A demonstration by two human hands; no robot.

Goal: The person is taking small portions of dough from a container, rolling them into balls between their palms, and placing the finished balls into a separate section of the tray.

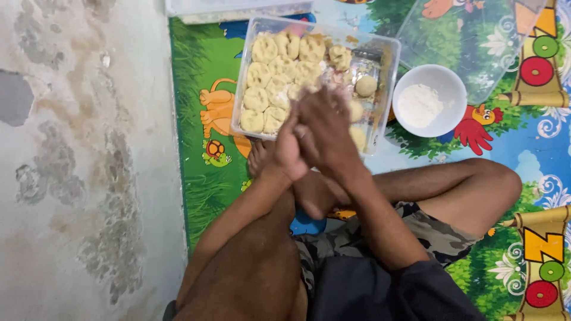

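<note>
My left hand (pixel 287 150) and my right hand (pixel 326 122) are pressed palm to palm, the right lying across the left, just above the near edge of a clear plastic container (pixel 388 49). Whatever lies between the palms is hidden. The fingers look blurred. Several flattened pale dough pieces (pixel 267 89) fill the container's left part. Round dough balls (pixel 366 85) sit in its right part, some partly behind my hands.
A white bowl (pixel 455 80) with flour (pixel 419 104) stands right of the container. A clear lid (pixel 470 35) lies at the top right, another clear container (pixel 238 7) at the top edge. I sit cross-legged on a colourful cartoon mat (pixel 202 172); stained concrete floor (pixel 77 160) lies left.
</note>
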